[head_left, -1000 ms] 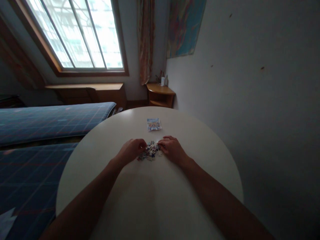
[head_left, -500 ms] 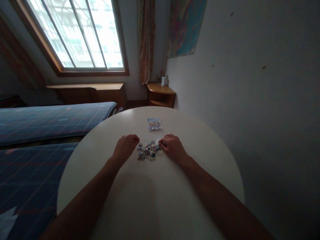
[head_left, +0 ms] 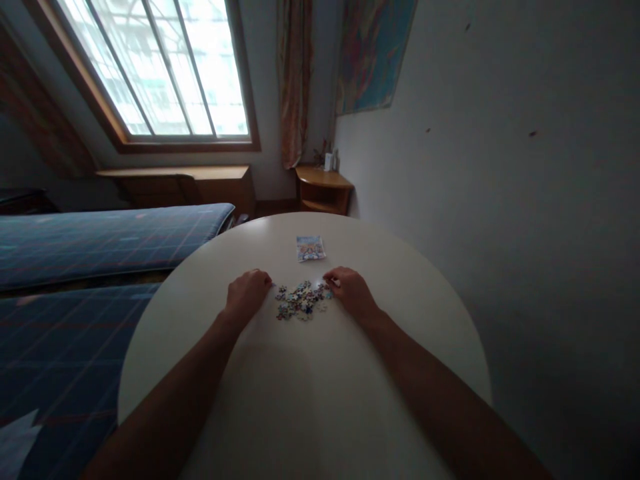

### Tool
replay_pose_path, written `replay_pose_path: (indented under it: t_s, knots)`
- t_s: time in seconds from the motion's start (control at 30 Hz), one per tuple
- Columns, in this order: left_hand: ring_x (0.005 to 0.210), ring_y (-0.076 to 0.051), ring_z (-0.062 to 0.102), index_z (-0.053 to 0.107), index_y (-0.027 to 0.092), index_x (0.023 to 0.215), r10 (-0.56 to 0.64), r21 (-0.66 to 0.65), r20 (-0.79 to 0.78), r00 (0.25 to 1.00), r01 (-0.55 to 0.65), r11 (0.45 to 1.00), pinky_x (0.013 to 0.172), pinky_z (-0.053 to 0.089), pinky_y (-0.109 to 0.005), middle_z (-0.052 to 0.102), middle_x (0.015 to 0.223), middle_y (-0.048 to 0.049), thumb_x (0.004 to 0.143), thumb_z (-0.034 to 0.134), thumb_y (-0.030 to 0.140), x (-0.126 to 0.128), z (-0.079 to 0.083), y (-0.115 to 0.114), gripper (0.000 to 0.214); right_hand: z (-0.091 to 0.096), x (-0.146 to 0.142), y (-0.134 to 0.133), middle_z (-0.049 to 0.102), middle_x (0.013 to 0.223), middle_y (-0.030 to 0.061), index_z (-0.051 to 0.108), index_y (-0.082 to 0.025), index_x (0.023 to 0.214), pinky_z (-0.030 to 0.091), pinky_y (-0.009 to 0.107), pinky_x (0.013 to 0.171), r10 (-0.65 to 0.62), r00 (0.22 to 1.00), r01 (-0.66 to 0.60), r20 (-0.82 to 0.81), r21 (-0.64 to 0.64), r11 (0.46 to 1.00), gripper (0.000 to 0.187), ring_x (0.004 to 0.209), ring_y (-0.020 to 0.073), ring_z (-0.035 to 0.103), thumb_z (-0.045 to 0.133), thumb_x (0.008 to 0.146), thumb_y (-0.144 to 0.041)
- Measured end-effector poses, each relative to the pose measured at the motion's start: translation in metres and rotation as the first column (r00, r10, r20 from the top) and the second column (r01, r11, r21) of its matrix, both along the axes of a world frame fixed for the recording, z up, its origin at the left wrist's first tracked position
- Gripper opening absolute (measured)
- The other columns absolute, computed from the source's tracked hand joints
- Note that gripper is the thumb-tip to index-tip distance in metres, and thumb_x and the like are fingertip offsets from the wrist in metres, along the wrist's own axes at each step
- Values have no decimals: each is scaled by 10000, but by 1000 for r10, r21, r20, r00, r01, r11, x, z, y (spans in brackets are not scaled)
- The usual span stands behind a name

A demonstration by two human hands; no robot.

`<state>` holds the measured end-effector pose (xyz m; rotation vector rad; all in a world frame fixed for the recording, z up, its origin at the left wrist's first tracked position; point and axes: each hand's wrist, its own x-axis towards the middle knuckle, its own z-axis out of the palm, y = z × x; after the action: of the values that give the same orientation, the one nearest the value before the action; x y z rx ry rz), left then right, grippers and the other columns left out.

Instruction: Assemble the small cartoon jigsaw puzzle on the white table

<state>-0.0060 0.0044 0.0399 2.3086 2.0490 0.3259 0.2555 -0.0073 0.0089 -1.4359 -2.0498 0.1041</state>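
- On the round white table [head_left: 300,400], a loose heap of small multicoloured jigsaw pieces [head_left: 301,300] lies between the person's two hands, near the far half of the top
- Left hand [head_left: 246,293] rests knuckles-up just beside the heap's left edge, fingers curled under; whether it pinches a piece cannot be told
- Right hand [head_left: 351,291] sits at the heap's right edge, fingertips narrowed together on what looks like one piece at the rim of the pile; too small to be sure
- Step in hand, as judged: sorting, spreading the pieces apart, nothing joined yet
- Next move likely calls for a light fingertip pinch on a single piece and a slide outward, without dragging neighbours along
- Small rectangular printed picture card [head_left: 311,248] lies flat beyond the heap, apart from it, towards the table's far edge
- Counts: one heap, pieces too small and crowded to count, a few dozen at a guess; one card; two hands; one table
- Around: blue checked bed cover [head_left: 90,240] to the left, wooden corner shelf [head_left: 323,187] by the wall, barred window [head_left: 160,67], colourful wall map [head_left: 373,53]
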Motion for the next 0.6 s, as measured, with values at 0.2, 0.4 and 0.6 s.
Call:
replay_pose_path:
  t_s: [0.2,0.4,0.6]
  knots:
    - [1046,-244,640,759,228,1030,-213,47,65,975,210,977,904,495,-325,733,1098,-71,940,537,306,13,-3,-4,252,1,4,1,773,957,81,773,-194,927,488,348,864,-16,997,16,78,-2,1000,128,920,231,676,681,862,-135]
    - [1014,-230,625,775,247,937,-373,60,99,922,369,928,898,483,-312,738,1050,-39,934,574,349,20,-12,-4,226,2,1,-5,779,999,66,767,-212,1019,486,363,873,30,993,-31,111,11,999,158,965,235,669,655,909,-218]
    - [994,-232,617,760,229,935,-399,90,61,915,393,915,867,486,-312,731,1031,-53,947,567,308,21,-14,-3,209,-4,-9,-10,744,1149,47,711,-247,1178,448,359,985,302,946,-309,115,55,949,255,1088,208,625,565,969,-249]
